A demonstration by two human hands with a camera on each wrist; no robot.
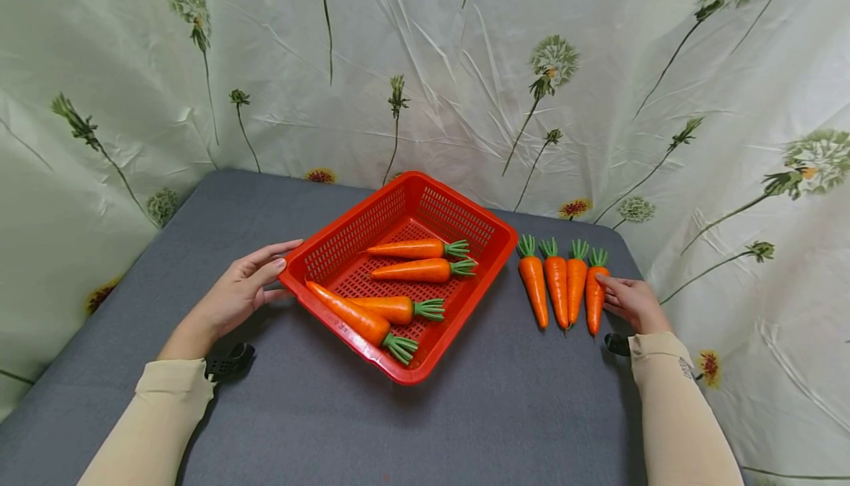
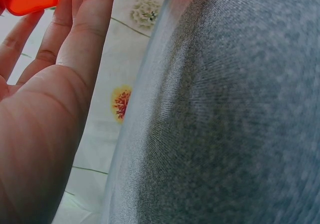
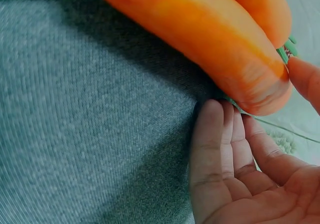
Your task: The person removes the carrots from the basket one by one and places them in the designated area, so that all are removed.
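Observation:
A red plastic basket [image 1: 415,379] lies angled on the grey table, with several orange carrots [image 1: 412,270] with green tops inside. At its left corner my left hand [image 1: 229,298] holds the rim, thumb against it and fingers alongside; the left wrist view shows the fingertips at the red rim [image 2: 35,4]. Right of the basket, several more carrots [image 1: 556,283] lie side by side in a row, tops pointing away. My right hand [image 1: 631,301] pinches the rightmost carrot [image 1: 595,301] near its top, thumb on one side in the right wrist view and fingertips at the other.
Grey cloth [image 1: 511,412] covers the table. A pale curtain [image 1: 451,66] printed with dandelions hangs behind and along both sides of it. Dark wrist devices [image 1: 231,362] are worn at the cuffs of the cream sleeves [image 1: 149,427].

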